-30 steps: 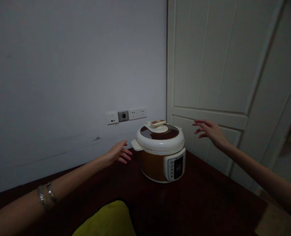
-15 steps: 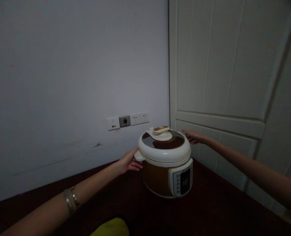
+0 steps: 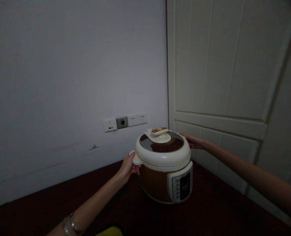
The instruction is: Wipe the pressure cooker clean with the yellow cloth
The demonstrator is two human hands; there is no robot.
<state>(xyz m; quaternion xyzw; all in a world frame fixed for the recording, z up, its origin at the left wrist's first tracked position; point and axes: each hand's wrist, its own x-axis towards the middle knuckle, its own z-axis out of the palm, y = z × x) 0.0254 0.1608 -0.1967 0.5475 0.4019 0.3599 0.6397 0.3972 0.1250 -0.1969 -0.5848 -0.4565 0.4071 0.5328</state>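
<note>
A white and brown electric pressure cooker (image 3: 163,165) with a control panel on its front stands on a dark red table (image 3: 209,209) in the room's corner. My left hand (image 3: 129,165) is closed around the cooker's left side handle. My right hand (image 3: 193,141) grips the far right side of the cooker, its fingers partly hidden behind the lid. A white knob with a brown top sits on the lid (image 3: 160,144).
A grey wall with a row of sockets (image 3: 124,121) is behind the cooker. A white panelled door (image 3: 221,82) stands to the right. A bit of a yellow-green thing (image 3: 109,231) shows at the bottom edge.
Both hands went from hovering apart and open to closing on the cooker's two sides. The view has moved closer to the cooker.
</note>
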